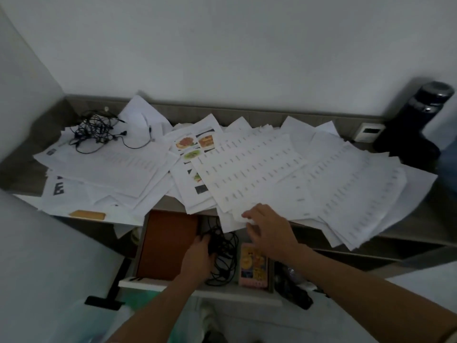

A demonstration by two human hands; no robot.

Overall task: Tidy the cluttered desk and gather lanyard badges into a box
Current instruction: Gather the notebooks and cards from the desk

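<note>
While reaching into the open drawer, left hand fingers closed on black cords; right hand fingers spread loosely, empty, over papers at surface's front edge.

A plain white wall fills the far side, meeting a second white wall at the far left corner. Below runs a grey wood-grain desk with a low raised back edge. The light is dim and even, casting soft shadows.
</note>
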